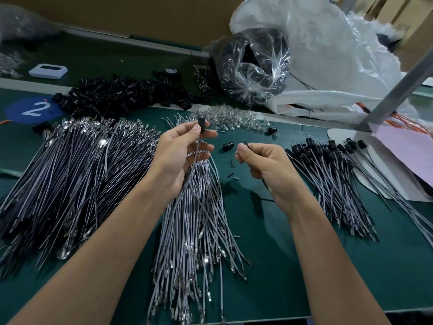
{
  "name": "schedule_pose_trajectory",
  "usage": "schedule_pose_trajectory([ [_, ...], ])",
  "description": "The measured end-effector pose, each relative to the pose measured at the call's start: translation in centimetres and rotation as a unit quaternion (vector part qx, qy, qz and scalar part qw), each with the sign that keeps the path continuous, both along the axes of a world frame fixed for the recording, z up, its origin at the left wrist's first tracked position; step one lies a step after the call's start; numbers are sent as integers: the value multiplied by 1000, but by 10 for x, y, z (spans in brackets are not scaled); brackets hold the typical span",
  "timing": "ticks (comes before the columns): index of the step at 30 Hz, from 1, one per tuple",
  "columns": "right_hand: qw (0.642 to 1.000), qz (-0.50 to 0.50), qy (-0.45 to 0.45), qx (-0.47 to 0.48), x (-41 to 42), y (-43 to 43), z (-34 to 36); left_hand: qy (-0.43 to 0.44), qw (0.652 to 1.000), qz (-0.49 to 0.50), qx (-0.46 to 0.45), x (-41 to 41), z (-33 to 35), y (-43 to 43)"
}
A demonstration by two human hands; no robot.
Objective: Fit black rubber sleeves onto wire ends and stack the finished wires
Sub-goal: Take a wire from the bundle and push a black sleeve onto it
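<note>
My left hand (180, 156) pinches a grey wire (196, 158) that carries a black rubber sleeve (202, 124) at its top end, held above the middle bundle of grey wires (199, 231). My right hand (264, 165) pinches a thin black wire (246, 144) between thumb and forefinger, a short way right of the left hand. Finished wires with black sleeves (328, 160) lie stacked at the right. Loose black sleeves (121, 95) are heaped at the back. A single loose sleeve (228, 146) lies between my hands.
A large pile of wires (70, 172) covers the left of the green table (269, 266). Clear bulbs (232, 118) are scattered behind my hands. A plastic bag of black parts (253, 69), a white sack (328, 55), and a metal post (396, 90) stand at the back right.
</note>
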State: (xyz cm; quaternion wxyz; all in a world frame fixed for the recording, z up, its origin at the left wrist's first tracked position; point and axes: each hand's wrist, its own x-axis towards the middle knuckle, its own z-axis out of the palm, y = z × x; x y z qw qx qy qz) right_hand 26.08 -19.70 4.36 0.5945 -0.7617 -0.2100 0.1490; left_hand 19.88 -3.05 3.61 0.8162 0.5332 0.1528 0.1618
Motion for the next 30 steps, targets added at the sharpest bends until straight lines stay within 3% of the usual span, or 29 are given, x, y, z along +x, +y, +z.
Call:
schedule_pose_trajectory([
  [5, 1000, -5, -10, -12, -2, 1, 1, -1, 1000, -2, 0, -1, 0, 1],
  [12, 953, -210, -110, -190, 21, -17, -10, -3, 1000, -5, -1, -1, 0, 1],
  [25, 956, -193, -58, -214, 31, -19, -15, -15, 1000, -20, 2, -3, 0, 1],
  [28, 918, -205, -172, -293, 21, -12, -11, -22, 999, -23, 4, -3, 1, 1],
  [30, 920, -194, -250, -230, 10, -5, -7, -27, 999, -25, 12, -2, 1, -1],
])
